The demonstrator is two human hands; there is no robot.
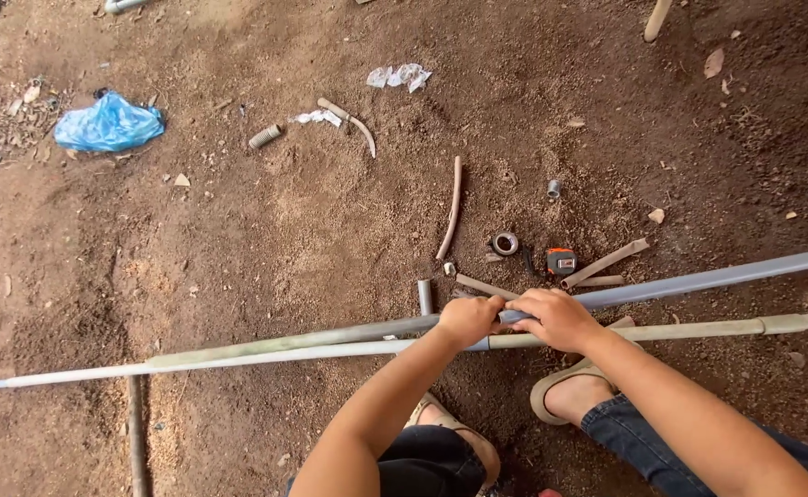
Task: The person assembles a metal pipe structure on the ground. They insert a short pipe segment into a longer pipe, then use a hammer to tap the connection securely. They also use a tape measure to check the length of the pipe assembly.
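A blue plastic bag (108, 124) lies at ten o'clock on the dirt. The left hand (467, 320) is closed around the grey pipe (698, 280), which runs across the ground from nine to three o'clock beside a pale pole (662, 330). The right hand (556, 317) grips it just beside. Keeping both fists close and the pipe level should steady it. A tape measure (560, 262) lies at one o'clock.

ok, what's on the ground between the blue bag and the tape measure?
Head view: a short ribbed pipe piece, white scraps, a curved stick and a tape roll lie between the blue bag and tape measure; otherwise dirt.
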